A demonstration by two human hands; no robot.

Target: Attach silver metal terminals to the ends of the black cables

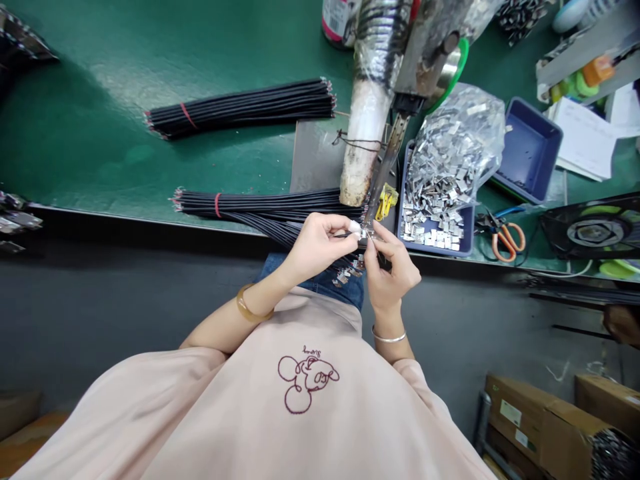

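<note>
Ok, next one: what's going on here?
A person at a green bench has the left hand and right hand together, fingertips pinching a small part by the lower end of a slanting metal bar. The part's details are too small to make out. A banded black cable bundle lies by the left hand, another bundle farther back. To the right, a blue tray holds silvery pieces.
</note>
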